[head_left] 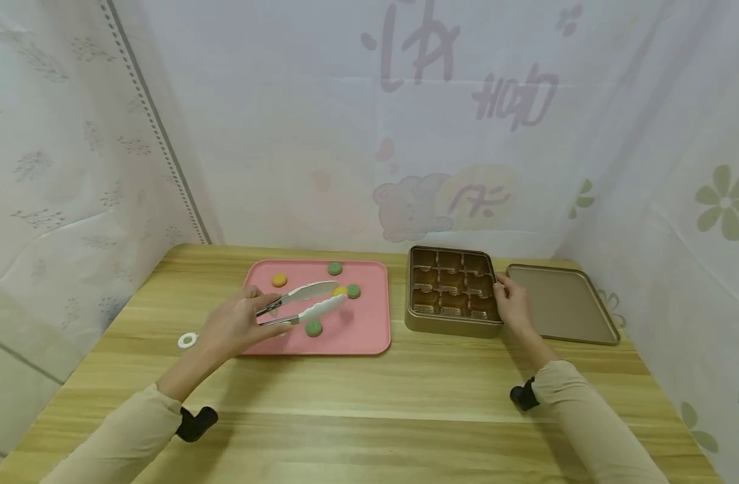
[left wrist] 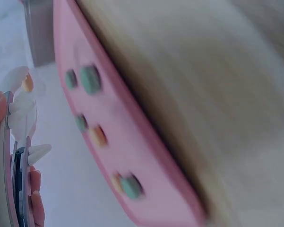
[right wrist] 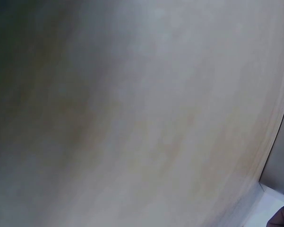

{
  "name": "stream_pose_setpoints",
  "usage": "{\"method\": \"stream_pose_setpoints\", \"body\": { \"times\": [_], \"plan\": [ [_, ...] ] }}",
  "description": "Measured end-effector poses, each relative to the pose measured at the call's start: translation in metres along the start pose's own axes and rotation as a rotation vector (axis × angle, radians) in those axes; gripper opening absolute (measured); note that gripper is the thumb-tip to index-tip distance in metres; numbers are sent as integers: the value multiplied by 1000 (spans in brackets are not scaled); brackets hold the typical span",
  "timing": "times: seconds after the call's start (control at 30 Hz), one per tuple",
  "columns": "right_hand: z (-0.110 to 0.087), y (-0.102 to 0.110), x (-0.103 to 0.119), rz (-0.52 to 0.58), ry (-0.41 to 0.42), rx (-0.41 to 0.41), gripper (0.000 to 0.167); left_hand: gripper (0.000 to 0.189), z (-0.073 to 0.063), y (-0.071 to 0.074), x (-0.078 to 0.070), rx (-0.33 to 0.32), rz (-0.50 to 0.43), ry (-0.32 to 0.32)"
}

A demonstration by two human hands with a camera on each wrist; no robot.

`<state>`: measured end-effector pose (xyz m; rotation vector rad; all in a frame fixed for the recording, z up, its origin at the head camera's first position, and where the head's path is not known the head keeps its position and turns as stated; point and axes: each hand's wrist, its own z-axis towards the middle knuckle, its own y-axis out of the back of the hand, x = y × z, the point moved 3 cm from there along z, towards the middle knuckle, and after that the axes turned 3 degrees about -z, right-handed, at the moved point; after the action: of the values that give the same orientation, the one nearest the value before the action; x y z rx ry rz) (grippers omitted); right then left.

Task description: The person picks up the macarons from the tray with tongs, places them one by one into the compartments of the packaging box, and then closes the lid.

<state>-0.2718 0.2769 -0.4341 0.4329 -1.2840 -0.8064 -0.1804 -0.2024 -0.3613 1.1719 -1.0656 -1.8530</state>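
My left hand [head_left: 232, 323] holds a pair of tongs [head_left: 311, 310] with white tips over the pink tray [head_left: 369, 336]. A yellow macaron-like piece [head_left: 339, 291] shows between the tips; the left wrist view has the orange-yellow piece [left wrist: 28, 83] at the tips, above the tray. Green pieces, such as one near the front [head_left: 313, 328] and one at the back [head_left: 335, 268], lie on the tray with another yellow one [head_left: 279, 279]. My right hand [head_left: 514, 306] grips the right rim of a bronze divided baking tin [head_left: 454, 326], whose compartments look bare.
A flat bronze lid or tray [head_left: 563, 302] lies right of the tin, beside my right wrist. A small white ring [head_left: 187, 340] sits left of the pink tray. Patterned curtains [head_left: 296, 134] close in the back and sides of the wooden table [head_left: 369, 417].
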Motion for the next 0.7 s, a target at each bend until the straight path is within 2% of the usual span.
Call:
{"method": "stream_pose_setpoints", "body": {
  "times": [0.17,0.33,0.4,0.6,0.7],
  "plan": [
    [1,-1,-2,-11,10,-16,35,54,26,-19,-27,5,-31,-67],
    [2,-2,-3,9,7,-12,36,51,45,-33,-50,26,-42,-89],
    [2,-2,-2,17,-1,-7,36,52,52,-38,-57,44,-49,-86],
    [2,-2,-2,30,-13,4,36,39,67,-52,-74,60,-49,-154],
    [1,-1,-2,16,-12,10,36,45,73,-58,-79,69,-43,-154]
  ]
}}
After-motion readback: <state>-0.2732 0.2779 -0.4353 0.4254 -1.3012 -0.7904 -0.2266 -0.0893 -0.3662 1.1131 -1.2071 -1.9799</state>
